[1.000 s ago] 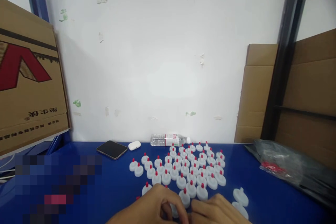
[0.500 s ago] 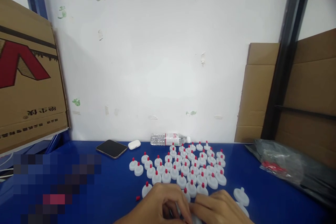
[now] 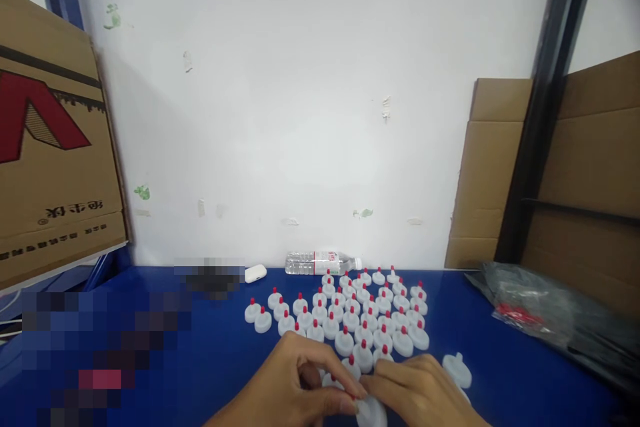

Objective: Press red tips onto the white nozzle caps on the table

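Low in the head view, my left hand (image 3: 300,373) has thumb and forefinger pinched together at a small red tip, of which only a sliver shows. That tip sits on the spout of a round white cap (image 3: 373,412). My right hand (image 3: 423,390) has its fingers closed against the cap's right side, its thumb hidden. Just beyond both hands stand many white caps (image 3: 345,341) with red tips on their spouts. To the right of my right hand is a white cap without a red tip (image 3: 457,370), partly covering another.
At the back lie a water bottle (image 3: 320,263) and a small white case (image 3: 255,273). A clear bag with red pieces (image 3: 520,313) rests on dark plastic at the right. Cardboard boxes (image 3: 55,147) flank the blue table (image 3: 215,360).
My left hand has shifted slightly left and up, and the white cap between my hands shows more. A loose red tip and a capped piece by my left hand are now covered.
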Motion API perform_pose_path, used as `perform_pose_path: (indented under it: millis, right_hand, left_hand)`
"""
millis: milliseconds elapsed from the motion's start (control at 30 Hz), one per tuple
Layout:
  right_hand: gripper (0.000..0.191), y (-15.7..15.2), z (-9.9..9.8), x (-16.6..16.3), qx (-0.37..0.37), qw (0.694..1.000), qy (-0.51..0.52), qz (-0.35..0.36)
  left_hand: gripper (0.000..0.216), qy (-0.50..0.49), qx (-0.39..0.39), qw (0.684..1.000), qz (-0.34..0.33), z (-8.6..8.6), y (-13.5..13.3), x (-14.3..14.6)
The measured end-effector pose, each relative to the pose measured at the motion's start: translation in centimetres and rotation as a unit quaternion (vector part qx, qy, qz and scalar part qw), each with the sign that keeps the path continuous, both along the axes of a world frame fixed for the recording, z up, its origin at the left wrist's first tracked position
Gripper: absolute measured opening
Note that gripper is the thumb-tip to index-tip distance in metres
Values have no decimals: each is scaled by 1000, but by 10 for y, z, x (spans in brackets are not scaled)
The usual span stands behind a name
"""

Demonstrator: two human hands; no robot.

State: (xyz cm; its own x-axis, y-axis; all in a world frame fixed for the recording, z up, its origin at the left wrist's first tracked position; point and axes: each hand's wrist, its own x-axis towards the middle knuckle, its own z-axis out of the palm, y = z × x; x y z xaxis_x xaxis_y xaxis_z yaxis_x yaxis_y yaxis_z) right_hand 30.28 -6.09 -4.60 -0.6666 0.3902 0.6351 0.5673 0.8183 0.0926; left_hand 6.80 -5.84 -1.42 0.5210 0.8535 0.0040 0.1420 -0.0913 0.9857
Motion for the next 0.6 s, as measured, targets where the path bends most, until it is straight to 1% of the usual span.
perform_pose_path:
  millis: [100,233,300,433,500,600]
  right_hand:
    - [61,0,1,-1,-14,1000,3,-6]
    - [67,-1,0,0,-17,1000,2,-10]
    - [66,-1,0,0,-20,1000,4,-6]
    - [57,-4,7,-1,-13,999,28,-15]
    - [55,-6,11,-2,-5,999,35,-20]
    - [55,-7,17,-4,5,1000,26,-4]
  left_hand:
    - [45,22,-3,1000,16,2,-2,0]
    - [33,33,-11,999,14,2,-5,3]
    - [32,10,-12,1000,12,0,-5,5]
    - [41,-52,-27,998,7,-4,-2,8]
    - [44,-70,-38,997,-3,-5,-1,8]
    - [46,-77,-48,995,-28,-2,1,5]
